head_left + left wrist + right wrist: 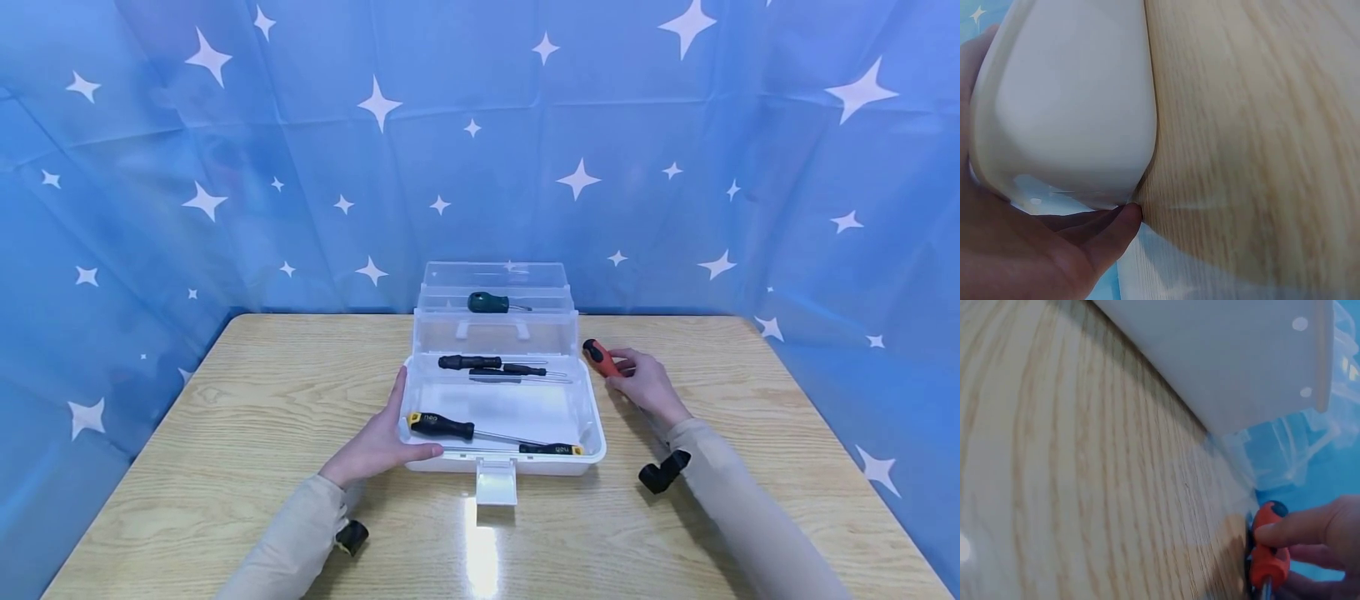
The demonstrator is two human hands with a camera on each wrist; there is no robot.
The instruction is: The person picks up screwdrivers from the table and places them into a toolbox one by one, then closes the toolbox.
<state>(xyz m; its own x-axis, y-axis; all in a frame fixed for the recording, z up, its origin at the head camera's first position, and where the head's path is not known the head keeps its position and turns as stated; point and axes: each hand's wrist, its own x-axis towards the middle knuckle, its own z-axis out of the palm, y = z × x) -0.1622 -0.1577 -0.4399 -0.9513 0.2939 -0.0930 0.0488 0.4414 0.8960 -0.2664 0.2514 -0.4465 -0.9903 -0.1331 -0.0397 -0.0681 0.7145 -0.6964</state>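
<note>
A white plastic toolbox with its clear lid raised stands mid-table. My left hand grips its left side, the thumb lying along the front rim; in the left wrist view the fingers curl about the box wall. To the right of the box, my right hand pinches the red-and-black handle of a screwdriver. The right wrist view has this handle close over the tabletop, its metal shaft pointing back toward the wrist. Inside the box are a large black-and-yellow screwdriver and another black-and-yellow one.
Several slim black screwdrivers lie at the back of the box. A green-handled screwdriver rests in the raised lid section. The front latch hangs down. Behind the wooden table hangs a blue star-patterned curtain.
</note>
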